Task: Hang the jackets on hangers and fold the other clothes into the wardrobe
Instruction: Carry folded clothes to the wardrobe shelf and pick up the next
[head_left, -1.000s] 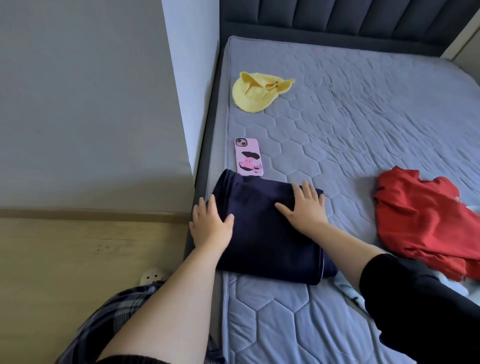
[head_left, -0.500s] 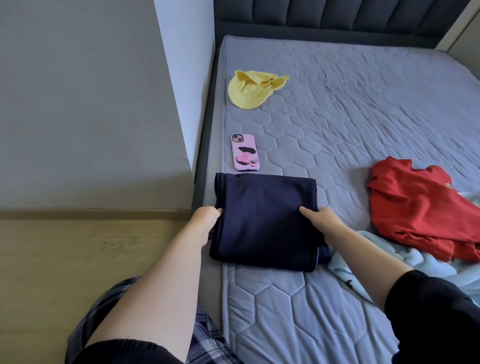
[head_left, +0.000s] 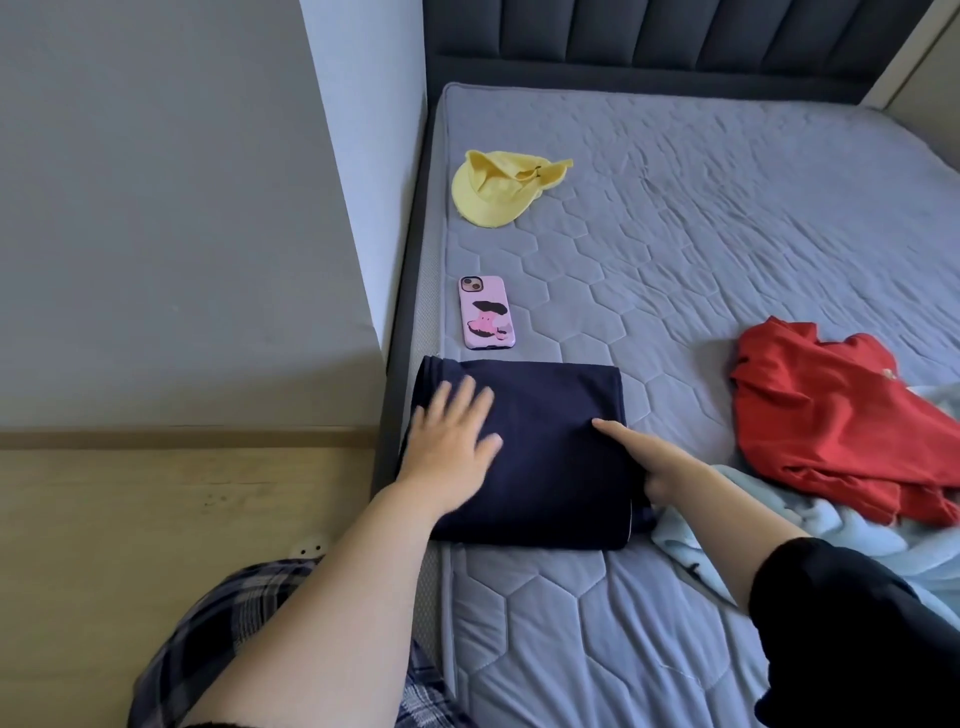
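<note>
A navy garment (head_left: 550, 457) lies folded into a neat rectangle at the left edge of the grey mattress (head_left: 727, 234). My left hand (head_left: 449, 441) rests flat on its left part with the fingers spread, slightly blurred. At the garment's right edge my right hand (head_left: 660, 462) pinches the cloth, one digit lying on top and the others tucked under the edge. To the right, a crumpled red garment (head_left: 831, 415) lies on top of a light blue garment (head_left: 779, 535).
A pink-cased phone (head_left: 485, 312) lies just beyond the navy garment. A yellow hat (head_left: 493, 192) sits farther up the mattress. A dark padded headboard (head_left: 675, 47) closes the far end. A grey wall (head_left: 156, 208) and wooden floor (head_left: 156, 519) are at the left.
My left hand has let go of the garment's left edge and now lies flat on top of it. My right hand stays at the right edge.
</note>
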